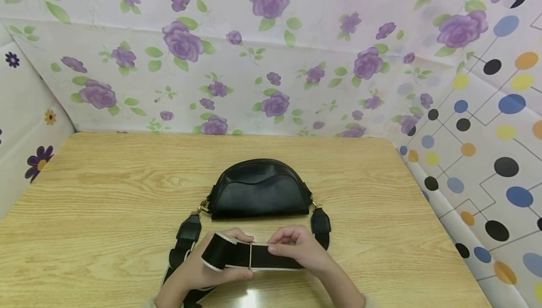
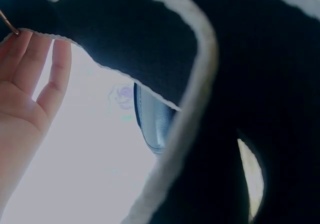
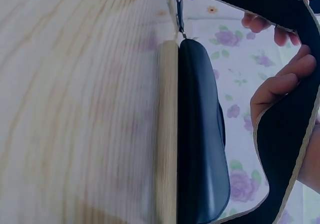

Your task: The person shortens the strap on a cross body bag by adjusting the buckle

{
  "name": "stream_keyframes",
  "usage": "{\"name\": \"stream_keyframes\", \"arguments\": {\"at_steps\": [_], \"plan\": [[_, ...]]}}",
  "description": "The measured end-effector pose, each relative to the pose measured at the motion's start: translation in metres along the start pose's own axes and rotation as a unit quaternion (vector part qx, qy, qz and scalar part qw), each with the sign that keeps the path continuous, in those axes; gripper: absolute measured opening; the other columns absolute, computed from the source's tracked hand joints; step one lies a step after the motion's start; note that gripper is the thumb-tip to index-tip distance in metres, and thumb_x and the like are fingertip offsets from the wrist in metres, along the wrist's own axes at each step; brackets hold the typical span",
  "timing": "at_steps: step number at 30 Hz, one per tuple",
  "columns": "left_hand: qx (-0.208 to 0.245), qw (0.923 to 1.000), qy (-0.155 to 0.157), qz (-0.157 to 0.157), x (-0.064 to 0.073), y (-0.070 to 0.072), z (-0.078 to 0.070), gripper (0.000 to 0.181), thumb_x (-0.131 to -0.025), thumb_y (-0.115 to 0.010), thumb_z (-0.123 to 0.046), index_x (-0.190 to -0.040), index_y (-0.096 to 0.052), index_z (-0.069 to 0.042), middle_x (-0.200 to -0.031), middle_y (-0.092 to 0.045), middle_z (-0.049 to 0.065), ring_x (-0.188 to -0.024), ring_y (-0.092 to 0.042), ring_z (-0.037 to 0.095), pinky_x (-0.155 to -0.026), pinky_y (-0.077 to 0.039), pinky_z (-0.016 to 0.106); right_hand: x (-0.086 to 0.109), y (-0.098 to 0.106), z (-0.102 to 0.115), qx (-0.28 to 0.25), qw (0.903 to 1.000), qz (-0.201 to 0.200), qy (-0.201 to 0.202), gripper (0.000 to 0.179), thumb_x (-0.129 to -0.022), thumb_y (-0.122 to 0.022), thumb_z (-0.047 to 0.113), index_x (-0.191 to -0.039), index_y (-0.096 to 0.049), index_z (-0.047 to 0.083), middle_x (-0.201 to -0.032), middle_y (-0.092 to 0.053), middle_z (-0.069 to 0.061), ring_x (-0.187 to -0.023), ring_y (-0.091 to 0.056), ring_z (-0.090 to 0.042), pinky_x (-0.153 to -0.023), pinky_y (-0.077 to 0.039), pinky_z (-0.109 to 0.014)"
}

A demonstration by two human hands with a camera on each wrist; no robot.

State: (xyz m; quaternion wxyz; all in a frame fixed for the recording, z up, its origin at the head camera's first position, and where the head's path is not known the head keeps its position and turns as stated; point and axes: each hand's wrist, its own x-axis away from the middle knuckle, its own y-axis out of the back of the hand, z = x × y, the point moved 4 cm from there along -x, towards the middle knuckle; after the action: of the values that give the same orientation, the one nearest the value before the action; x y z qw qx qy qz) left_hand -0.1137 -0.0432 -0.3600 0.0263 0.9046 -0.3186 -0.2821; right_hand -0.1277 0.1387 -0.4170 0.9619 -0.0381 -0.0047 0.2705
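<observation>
A black handbag with a curved top stands on the table in the head view. Its black strap has pale edges and is stretched between the two hands in front of the bag. My left hand grips the strap near a thin metal slider, thumb below and fingers above. Just left of the slider, the strap folds into a loop. To the right, my right hand pinches the strap between thumb and fingers. The strap fills much of the left wrist view, hiding part of the bag.
Metal clips join the bag to black strap ends. More strap hangs beside the left forearm. Behind the wooden table is a flowered covering; a dotted one borders the right side.
</observation>
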Motion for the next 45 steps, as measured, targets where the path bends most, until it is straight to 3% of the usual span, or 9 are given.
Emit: {"name": "stream_keyframes", "arguments": {"at_steps": [10, 19, 32, 41, 45], "plan": [[0.01, 0.9998, -0.015, -0.001, 0.0, 0.0, -0.002, 0.039, -0.064, -0.075, 0.009, -0.099, -0.057, 0.009, -0.086, -0.063, 0.016, -0.073, -0.062, 0.017, -0.063, -0.05, 0.029, -0.001, -0.003, 0.002, -0.021, 0.9996, 0.002, 0.018, 0.029, -0.083, -0.06, 0.002, -0.089, -0.049, -0.024, -0.078, -0.061, 0.006, -0.07, -0.054, -0.004, -0.065, -0.045, -0.02], [0.0, 0.9981, -0.061, 0.001, -0.002, -0.002, -0.005, 0.046, -0.063, -0.075, 0.01, -0.104, -0.055, 0.004, -0.084, -0.061, 0.017, -0.07, -0.06, 0.018, -0.062, -0.049, 0.028, -0.003, -0.008, 0.004, -0.03, 0.9987, -0.001, 0.042, 0.025, -0.082, -0.059, -0.001, -0.088, -0.049, -0.023, -0.079, -0.062, 0.004, -0.071, -0.055, -0.004, -0.065, -0.045, -0.019], [0.023, 0.9996, 0.001, 0.019, -0.004, -0.012, 0.0, 0.041, -0.067, -0.072, 0.009, -0.104, -0.053, 0.007, -0.09, -0.059, 0.016, -0.075, -0.057, 0.009, -0.062, -0.05, 0.028, -0.008, -0.017, 0.004, -0.036, 0.9982, 0.013, 0.046, 0.024, -0.082, -0.059, -0.003, -0.082, -0.048, -0.024, -0.078, -0.062, 0.006, -0.072, -0.056, -0.004, -0.067, -0.046, -0.02], [0.025, 0.9996, -0.009, 0.014, -0.004, -0.011, 0.001, 0.042, -0.066, -0.072, 0.011, -0.103, -0.053, 0.009, -0.089, -0.059, 0.017, -0.076, -0.058, 0.009, -0.064, -0.05, 0.028, -0.008, -0.016, 0.005, -0.027, 0.9987, 0.009, 0.043, 0.022, -0.082, -0.058, -0.003, -0.083, -0.049, -0.024, -0.078, -0.062, 0.005, -0.073, -0.055, -0.005, -0.067, -0.046, -0.02], [0.005, 0.9999, -0.008, 0.011, -0.003, -0.011, 0.0, 0.041, -0.066, -0.073, 0.009, -0.102, -0.054, 0.007, -0.089, -0.059, 0.016, -0.077, -0.058, 0.009, -0.065, -0.05, 0.028, -0.008, -0.014, 0.003, -0.01, 0.9996, 0.006, 0.026, 0.025, -0.083, -0.059, 0.0, -0.085, -0.051, -0.023, -0.08, -0.062, 0.004, -0.075, -0.056, -0.006, -0.069, -0.046, -0.021]]}}
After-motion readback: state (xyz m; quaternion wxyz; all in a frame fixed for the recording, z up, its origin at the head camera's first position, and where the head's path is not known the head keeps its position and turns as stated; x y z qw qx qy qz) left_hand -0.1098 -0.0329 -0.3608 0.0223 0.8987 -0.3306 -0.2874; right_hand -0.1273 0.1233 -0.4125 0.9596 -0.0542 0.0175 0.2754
